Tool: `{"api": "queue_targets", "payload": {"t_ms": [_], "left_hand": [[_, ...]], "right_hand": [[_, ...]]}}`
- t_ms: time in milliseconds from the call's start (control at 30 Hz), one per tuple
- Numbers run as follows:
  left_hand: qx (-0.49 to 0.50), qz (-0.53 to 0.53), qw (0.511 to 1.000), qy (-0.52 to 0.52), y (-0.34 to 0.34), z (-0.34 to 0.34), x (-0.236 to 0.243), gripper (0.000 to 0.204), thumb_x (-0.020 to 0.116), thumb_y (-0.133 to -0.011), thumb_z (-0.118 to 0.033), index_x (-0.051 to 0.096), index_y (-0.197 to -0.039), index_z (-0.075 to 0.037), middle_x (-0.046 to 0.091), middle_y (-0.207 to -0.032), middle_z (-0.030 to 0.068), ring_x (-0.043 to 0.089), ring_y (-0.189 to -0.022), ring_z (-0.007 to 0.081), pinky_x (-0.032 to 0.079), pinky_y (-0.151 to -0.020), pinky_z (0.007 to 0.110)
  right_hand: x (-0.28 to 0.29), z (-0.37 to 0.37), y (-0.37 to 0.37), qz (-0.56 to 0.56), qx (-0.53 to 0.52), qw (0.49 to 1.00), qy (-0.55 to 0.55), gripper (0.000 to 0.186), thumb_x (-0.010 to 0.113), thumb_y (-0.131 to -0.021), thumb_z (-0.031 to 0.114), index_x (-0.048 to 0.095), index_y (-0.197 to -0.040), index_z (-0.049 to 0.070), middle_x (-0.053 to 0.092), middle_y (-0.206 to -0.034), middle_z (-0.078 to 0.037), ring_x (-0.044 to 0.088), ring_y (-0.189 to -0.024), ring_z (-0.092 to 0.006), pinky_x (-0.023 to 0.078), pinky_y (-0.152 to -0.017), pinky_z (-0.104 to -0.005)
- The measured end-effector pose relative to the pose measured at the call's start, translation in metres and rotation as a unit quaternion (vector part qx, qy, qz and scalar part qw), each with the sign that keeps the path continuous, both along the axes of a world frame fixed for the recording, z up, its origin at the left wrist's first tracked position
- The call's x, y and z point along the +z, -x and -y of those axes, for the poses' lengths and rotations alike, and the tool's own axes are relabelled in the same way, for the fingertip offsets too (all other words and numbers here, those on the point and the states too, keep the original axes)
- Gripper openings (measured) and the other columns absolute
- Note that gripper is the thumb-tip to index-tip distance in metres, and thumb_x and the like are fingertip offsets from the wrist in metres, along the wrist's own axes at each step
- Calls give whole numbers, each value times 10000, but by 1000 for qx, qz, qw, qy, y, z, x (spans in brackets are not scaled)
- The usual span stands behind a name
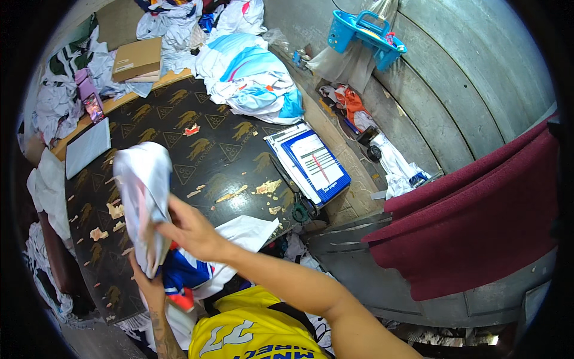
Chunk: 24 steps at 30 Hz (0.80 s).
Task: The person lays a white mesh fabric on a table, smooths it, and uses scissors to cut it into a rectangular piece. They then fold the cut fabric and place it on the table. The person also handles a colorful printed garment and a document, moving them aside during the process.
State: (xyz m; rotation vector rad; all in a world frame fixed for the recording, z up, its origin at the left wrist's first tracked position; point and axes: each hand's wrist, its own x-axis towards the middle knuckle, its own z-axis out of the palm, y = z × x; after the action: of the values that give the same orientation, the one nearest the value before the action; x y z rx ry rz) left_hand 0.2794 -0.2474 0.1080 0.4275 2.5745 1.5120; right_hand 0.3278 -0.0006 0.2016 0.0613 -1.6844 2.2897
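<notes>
A white folded garment [145,179], slightly blurred at its far end, is raised above the near left part of the black patterned table [221,158]. My right hand [192,228] grips its right side, with the thumb laid over the cloth. Lower down, my left hand [147,282] holds the garment's near end; the cloth covers some of its fingers. Just right of my left hand, a blue, white and red garment [182,270] lies bunched at my lap. A white cloth [248,232] spreads from it over the table's near edge.
A light blue and white fabric heap [257,78] sits at the table's far side. Papers on a blue-edged pad [314,161] lie at the right. A grey flat panel [88,148], phone [93,109] and cardboard box [137,58] stand left. A maroon cloth [472,209] hangs right.
</notes>
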Motion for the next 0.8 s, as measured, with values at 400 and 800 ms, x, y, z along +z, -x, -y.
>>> {"api": "queue_targets", "payload": {"t_ms": [400, 800], "left_hand": [[95, -181, 974, 95, 160, -65, -5, 826, 721, -845, 46, 449, -1622, -29, 498, -1631, 217, 462, -1528, 341, 333, -1271, 379], [148, -259, 898, 323, 47, -185, -68, 672, 696, -1047, -341, 482, -1620, -64, 346, -1752, 197, 254, -1632, 427, 195, -1313, 600]], "right_hand": [[-127, -387, -162, 537, -320, 601, -498, 468, 784, -979, 291, 660, -1333, 10, 638, -1404, -199, 608, -1283, -397, 515, -1072, -527], [-144, -429, -237, 551, -438, 618, -351, 315, 788, -971, 203, 624, -1157, 10, 656, -1332, -270, 651, -1208, -468, 511, -978, -549]]}}
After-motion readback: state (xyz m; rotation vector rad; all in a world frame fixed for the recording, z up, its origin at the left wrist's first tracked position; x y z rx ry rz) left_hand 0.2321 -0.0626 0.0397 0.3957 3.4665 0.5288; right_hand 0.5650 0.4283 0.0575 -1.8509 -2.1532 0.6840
